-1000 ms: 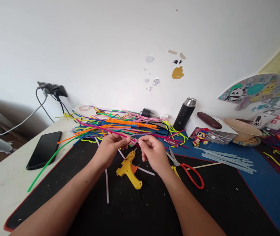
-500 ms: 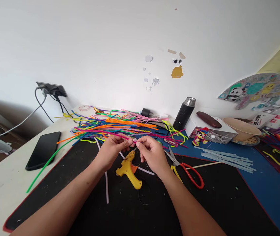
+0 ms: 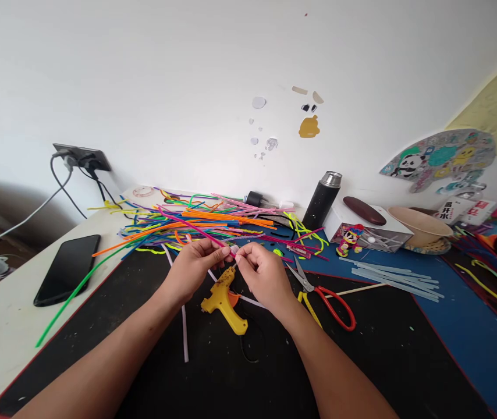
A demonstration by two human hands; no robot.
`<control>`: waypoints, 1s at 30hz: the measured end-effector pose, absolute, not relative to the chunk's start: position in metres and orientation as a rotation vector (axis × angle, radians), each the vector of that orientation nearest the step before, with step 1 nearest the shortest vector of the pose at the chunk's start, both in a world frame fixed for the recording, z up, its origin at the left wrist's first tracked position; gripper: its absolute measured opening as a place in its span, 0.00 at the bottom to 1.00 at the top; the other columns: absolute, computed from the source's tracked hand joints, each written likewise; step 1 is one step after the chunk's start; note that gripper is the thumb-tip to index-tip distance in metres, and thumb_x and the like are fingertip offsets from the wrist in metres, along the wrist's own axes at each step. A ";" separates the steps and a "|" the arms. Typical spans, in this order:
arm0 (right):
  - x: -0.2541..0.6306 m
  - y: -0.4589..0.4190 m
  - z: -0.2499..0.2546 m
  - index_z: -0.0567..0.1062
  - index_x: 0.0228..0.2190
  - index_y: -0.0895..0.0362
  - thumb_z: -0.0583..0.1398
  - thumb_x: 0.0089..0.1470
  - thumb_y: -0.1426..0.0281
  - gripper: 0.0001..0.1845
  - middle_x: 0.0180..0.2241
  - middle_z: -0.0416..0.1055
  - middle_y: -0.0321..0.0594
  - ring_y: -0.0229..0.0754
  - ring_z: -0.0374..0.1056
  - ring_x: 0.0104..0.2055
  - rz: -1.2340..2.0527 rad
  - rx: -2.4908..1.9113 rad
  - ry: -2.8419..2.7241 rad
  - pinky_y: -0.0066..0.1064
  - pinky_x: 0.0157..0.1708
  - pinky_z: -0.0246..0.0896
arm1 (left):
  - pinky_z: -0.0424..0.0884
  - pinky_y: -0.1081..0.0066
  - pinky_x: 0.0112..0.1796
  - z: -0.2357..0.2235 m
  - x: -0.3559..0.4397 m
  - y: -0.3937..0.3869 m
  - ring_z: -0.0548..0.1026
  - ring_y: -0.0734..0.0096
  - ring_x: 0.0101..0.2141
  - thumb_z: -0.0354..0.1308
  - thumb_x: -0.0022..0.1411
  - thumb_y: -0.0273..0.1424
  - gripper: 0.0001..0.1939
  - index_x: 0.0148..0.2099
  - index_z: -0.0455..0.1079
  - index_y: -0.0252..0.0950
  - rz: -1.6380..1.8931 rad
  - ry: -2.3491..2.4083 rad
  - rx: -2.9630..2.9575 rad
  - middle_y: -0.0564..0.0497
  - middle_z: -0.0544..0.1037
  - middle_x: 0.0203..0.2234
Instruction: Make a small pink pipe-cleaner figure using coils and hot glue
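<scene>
A magenta pipe cleaner (image 3: 187, 221) slants up to the left from between my fingertips. My left hand (image 3: 196, 265) pinches it near its lower end. Closed at that same end, my right hand (image 3: 262, 272) has thumb and forefinger on the tip, beside a small pale piece (image 3: 234, 249) partly hidden by the fingers. Just below both hands, a yellow hot glue gun (image 3: 226, 305) rests on the black mat (image 3: 152, 361), nozzle pointing up toward the fingertips. Pale lilac pipe cleaners (image 3: 184, 334) lie around the gun.
Behind my hands spreads a pile of coloured pipe cleaners (image 3: 213, 220). Red-handled scissors (image 3: 340, 311) lie open at right, near several glue sticks (image 3: 397, 279). A black thermos (image 3: 322, 203), a white box (image 3: 390, 233) and a bowl (image 3: 421, 227) stand behind. A phone (image 3: 68, 269) lies left.
The magenta pipe cleaner now slants more steeply, its far end higher. My hands stay together at its lower end. The whole view has shifted slightly to the right.
</scene>
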State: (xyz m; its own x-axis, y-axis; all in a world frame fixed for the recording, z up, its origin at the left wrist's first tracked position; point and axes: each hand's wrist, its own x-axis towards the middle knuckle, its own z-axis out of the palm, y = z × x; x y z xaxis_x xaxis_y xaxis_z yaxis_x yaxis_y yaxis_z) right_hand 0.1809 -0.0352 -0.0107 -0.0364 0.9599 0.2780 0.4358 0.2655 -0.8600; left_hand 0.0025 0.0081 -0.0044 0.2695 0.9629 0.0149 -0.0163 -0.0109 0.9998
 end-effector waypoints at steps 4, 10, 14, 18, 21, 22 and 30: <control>0.181 -0.036 -0.011 0.73 0.31 0.54 0.58 0.62 0.68 0.07 0.17 0.57 0.26 0.35 0.52 0.18 0.572 -1.332 -1.723 0.29 0.22 0.44 | 0.70 0.70 0.32 -0.005 0.001 0.007 0.75 0.66 0.29 0.72 0.53 0.50 0.21 0.30 0.79 0.36 1.011 1.075 1.430 0.48 0.83 0.27; 0.181 -0.036 -0.011 0.74 0.31 0.54 0.58 0.61 0.70 0.06 0.17 0.60 0.28 0.36 0.55 0.20 0.396 -1.380 -1.845 0.30 0.25 0.44 | 0.68 0.69 0.32 -0.001 0.002 0.001 0.77 0.64 0.30 0.65 0.60 0.46 0.16 0.32 0.78 0.38 1.037 1.232 1.743 0.51 0.83 0.27; 0.181 -0.037 -0.009 0.76 0.33 0.54 0.59 0.60 0.72 0.05 0.18 0.63 0.29 0.37 0.56 0.20 0.377 -1.449 -1.902 0.29 0.25 0.44 | 0.68 0.69 0.33 -0.001 0.003 -0.001 0.78 0.64 0.30 0.63 0.62 0.42 0.13 0.33 0.79 0.40 1.034 1.255 1.909 0.53 0.84 0.28; 0.180 -0.038 -0.008 0.76 0.32 0.53 0.59 0.60 0.73 0.05 0.18 0.63 0.29 0.38 0.55 0.20 0.358 -1.489 -1.940 0.30 0.24 0.41 | 0.68 0.70 0.32 -0.005 0.002 -0.001 0.77 0.65 0.29 0.62 0.64 0.42 0.13 0.32 0.79 0.40 1.032 1.239 1.967 0.53 0.83 0.27; 0.180 -0.037 -0.010 0.75 0.32 0.53 0.59 0.59 0.73 0.05 0.17 0.61 0.28 0.38 0.53 0.19 0.384 -1.495 -1.935 0.31 0.24 0.39 | 0.68 0.70 0.33 -0.006 0.003 -0.001 0.77 0.65 0.29 0.63 0.64 0.41 0.12 0.33 0.79 0.40 1.043 1.189 1.973 0.53 0.83 0.27; 0.179 -0.037 -0.011 0.75 0.32 0.53 0.59 0.59 0.72 0.04 0.18 0.61 0.28 0.37 0.53 0.19 0.405 -1.491 -1.920 0.31 0.24 0.40 | 0.68 0.70 0.33 -0.005 0.003 -0.001 0.77 0.65 0.30 0.63 0.64 0.41 0.12 0.33 0.79 0.40 1.050 1.181 1.959 0.52 0.83 0.27; 0.178 -0.036 -0.014 0.74 0.32 0.52 0.59 0.62 0.67 0.06 0.19 0.64 0.29 0.37 0.57 0.20 0.571 -1.417 -1.750 0.29 0.24 0.48 | 0.67 0.71 0.30 0.000 0.005 0.001 0.72 0.67 0.27 0.68 0.58 0.45 0.16 0.30 0.77 0.38 1.085 1.092 1.632 0.52 0.78 0.24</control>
State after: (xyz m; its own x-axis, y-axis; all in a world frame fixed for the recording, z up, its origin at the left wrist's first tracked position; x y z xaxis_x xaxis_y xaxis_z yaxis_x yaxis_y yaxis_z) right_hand 0.1777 -0.0357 -0.0135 -0.0572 0.9529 0.2978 0.5940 0.2722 -0.7571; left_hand 0.0047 0.0010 0.0004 0.2356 0.9530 0.1905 0.1968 -0.2387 0.9509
